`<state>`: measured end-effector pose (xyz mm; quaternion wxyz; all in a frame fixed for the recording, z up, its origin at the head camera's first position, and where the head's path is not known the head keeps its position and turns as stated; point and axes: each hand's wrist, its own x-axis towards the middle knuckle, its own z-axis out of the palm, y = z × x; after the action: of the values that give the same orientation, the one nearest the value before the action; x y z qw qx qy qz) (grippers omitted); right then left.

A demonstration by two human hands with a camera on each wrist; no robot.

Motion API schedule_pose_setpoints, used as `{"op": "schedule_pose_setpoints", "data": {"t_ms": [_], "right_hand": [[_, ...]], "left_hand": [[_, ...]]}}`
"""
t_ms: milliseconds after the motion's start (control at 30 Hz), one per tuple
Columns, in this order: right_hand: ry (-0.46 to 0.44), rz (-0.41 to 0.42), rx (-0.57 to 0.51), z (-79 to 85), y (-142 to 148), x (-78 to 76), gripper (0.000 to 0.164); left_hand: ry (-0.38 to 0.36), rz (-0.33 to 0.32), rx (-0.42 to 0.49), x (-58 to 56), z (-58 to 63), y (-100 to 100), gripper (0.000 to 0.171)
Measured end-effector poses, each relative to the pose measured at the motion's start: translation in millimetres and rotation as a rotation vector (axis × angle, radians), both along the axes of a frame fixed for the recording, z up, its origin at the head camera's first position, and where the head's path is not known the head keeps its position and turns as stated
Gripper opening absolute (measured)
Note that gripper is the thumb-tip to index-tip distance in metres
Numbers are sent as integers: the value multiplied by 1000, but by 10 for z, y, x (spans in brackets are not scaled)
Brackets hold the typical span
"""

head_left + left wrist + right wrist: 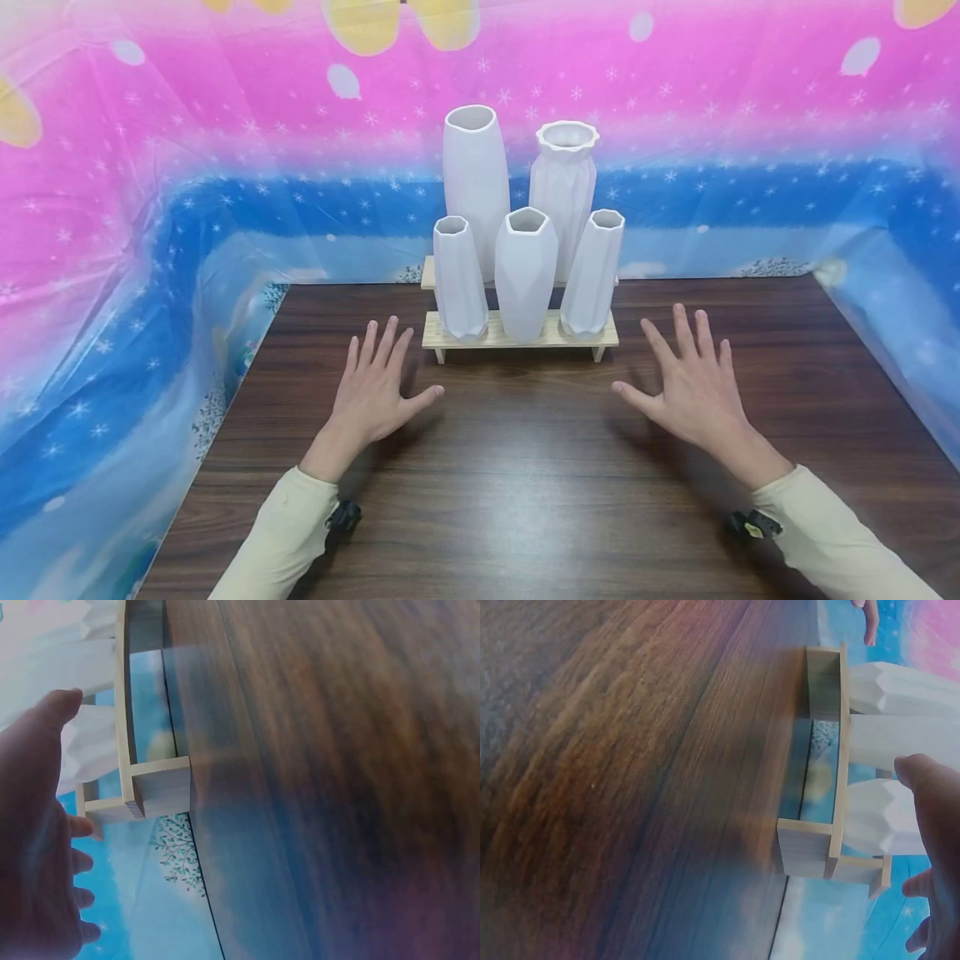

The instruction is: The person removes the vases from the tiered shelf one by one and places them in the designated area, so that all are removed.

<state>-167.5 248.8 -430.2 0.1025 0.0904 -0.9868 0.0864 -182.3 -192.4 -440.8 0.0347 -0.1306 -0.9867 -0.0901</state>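
Observation:
Several white ceramic vases stand upright on a two-tier light wood rack [525, 342] in the head view. A tall smooth vase [477, 175] and a ruffled-rim vase [566, 175] occupy the back tier. In front are a narrow left vase [459, 283], a faceted middle vase [527, 275] and a narrow right vase [595, 275]. My left hand [377, 383] hovers palm down over the table, fingers spread, left of the rack. On the rack's other side, my right hand [693, 387] holds the same spread pose. Neither hand touches anything.
The dark wood table [510, 500] carries the rack near its far edge. A pink and blue patterned cloth [750, 167] hangs behind and along the sides. Small black cameras [343, 517] sit at both wrists, by the pale sleeves [277, 533].

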Motion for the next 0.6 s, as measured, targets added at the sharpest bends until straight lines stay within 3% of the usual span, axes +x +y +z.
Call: {"op": "schedule_pose_setpoints", "data": {"t_ms": [200, 600], "right_hand": [[2, 8, -43, 65, 22, -18, 104], [18, 68, -155, 419, 20, -140, 100]], "left_hand": [[6, -6, 44, -19, 39, 2, 105], [-32, -29, 195, -187, 155, 5, 104]]}}
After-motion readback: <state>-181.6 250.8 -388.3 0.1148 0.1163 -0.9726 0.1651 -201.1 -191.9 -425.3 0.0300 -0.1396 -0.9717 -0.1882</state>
